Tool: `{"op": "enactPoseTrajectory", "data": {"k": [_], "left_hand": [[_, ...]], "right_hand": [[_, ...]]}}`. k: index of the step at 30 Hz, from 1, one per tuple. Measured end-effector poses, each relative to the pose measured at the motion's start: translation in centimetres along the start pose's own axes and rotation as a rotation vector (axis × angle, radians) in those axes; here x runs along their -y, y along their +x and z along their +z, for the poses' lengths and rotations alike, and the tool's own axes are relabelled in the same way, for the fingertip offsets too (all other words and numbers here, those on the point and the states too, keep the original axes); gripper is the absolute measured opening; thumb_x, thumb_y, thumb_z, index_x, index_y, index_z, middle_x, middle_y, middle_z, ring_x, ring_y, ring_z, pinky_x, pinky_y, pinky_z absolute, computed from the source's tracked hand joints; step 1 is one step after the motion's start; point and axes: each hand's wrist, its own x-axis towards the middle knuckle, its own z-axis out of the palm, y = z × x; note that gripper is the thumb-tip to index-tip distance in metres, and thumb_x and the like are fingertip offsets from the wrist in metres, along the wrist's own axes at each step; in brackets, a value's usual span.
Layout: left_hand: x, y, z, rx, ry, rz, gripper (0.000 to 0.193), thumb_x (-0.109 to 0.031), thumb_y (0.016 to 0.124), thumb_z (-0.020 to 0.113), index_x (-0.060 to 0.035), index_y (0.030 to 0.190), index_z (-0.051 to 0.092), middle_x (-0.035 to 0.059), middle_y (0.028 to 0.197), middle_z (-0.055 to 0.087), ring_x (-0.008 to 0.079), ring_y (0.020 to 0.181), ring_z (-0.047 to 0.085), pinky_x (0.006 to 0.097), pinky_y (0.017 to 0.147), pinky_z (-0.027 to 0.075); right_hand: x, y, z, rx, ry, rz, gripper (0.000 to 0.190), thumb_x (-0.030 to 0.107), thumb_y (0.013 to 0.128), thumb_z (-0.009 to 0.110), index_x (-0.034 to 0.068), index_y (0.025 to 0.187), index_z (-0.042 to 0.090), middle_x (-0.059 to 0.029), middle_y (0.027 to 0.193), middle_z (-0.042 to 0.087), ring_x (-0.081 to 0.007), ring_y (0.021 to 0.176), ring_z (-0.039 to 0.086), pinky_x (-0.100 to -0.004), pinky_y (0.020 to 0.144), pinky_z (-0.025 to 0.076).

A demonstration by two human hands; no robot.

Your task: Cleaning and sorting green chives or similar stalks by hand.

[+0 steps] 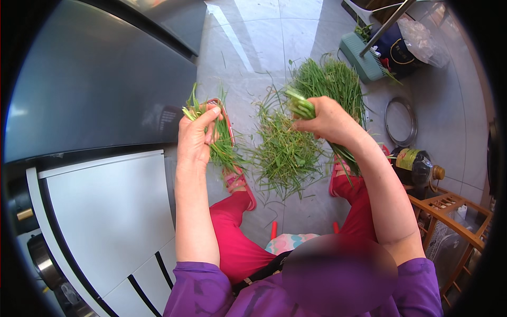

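My left hand (200, 128) is closed around a loose bunch of long green grass-like stalks (223, 152), pale ends up beside the thumb. In my right hand (330, 119) is a tighter bundle of green stalks (302, 106), its pale cut ends pointing up and left, its leaves hanging below the wrist. Between my feet a loose heap of green and yellowed blades (289, 150) lies on the tiled floor. Behind my right hand lies a thick pile of straighter green stalks (332, 81). A red-rimmed object (231, 128) shows partly behind the left bunch.
A large grey glossy cabinet or appliance (99, 79) and white drawers (107, 214) stand at left. At right are a green plastic basket (358, 55), a metal ring-shaped object (401, 121), a large bottle of dark liquid (414, 166) and a brown rack (447, 218).
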Motion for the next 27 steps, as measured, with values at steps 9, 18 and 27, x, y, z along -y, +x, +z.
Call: {"op": "enactPoseTrajectory", "data": {"k": [9,18,27], "left_hand": [[1.0,-1.7,4.1,0.255,-0.013,-0.166,0.008,-0.006,0.079,0.069,-0.0028,0.085,0.065,0.0043,0.069,0.063,0.0025,0.040,0.036,0.0198,0.041,0.026],[1.0,-1.8,3.9,0.258,0.075,-0.139,0.004,-0.006,0.078,0.068,-0.0038,0.081,0.065,0.0017,0.065,0.061,0.0018,0.041,0.035,0.0196,0.041,0.026],[1.5,-2.4,4.6,0.330,0.124,-0.192,0.005,-0.004,0.080,0.067,-0.0022,0.083,0.065,0.0046,0.068,0.062,0.0018,0.041,0.037,0.0180,0.042,0.026]], "right_hand": [[1.8,0.3,0.4,-0.225,0.304,-0.130,0.024,0.024,0.080,0.072,0.001,0.082,0.063,-0.0011,0.060,0.057,-0.0088,0.051,0.053,-0.0261,0.048,0.045],[1.2,0.8,1.2,-0.207,0.180,-0.088,0.024,0.024,0.080,0.071,0.002,0.079,0.063,-0.0031,0.060,0.060,-0.0096,0.050,0.055,-0.0263,0.047,0.046],[1.9,0.7,1.7,-0.317,0.266,-0.207,0.023,0.024,0.081,0.070,0.003,0.077,0.064,-0.0008,0.058,0.056,-0.0073,0.048,0.050,-0.0260,0.046,0.042]]}}
